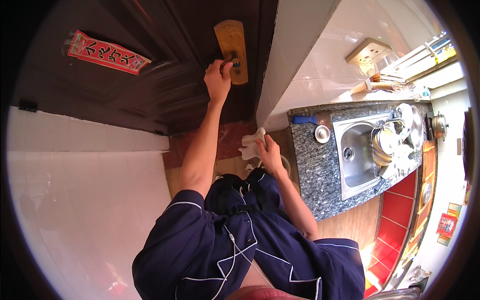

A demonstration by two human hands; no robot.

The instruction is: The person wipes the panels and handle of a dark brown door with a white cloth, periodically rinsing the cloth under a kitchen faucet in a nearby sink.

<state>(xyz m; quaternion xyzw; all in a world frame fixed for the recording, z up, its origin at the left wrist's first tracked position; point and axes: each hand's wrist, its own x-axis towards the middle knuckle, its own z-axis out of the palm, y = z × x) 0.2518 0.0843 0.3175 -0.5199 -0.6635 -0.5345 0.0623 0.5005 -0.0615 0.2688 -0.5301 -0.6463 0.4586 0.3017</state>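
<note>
My left hand point(218, 79) is raised to the dark door point(161, 75), its fingers closed around the door handle point(228, 62). That handle stands out from a long gold-coloured backplate point(232, 41). Lower down and to the right, my right hand point(270, 153) holds a crumpled white cloth point(252, 144), which hangs out past the fingertips in front of my body. A red paper strip point(108, 53) with black writing is fixed to the door, left of the handle.
To my right is a granite countertop point(315, 180) with a steel sink point(358, 157), a rack of dishes point(384, 146), a blue-handled scraper point(304, 119) and a small round metal lid point(322, 134). A wall socket point(369, 51) is above it. White tiled wall point(75, 206) runs along my left.
</note>
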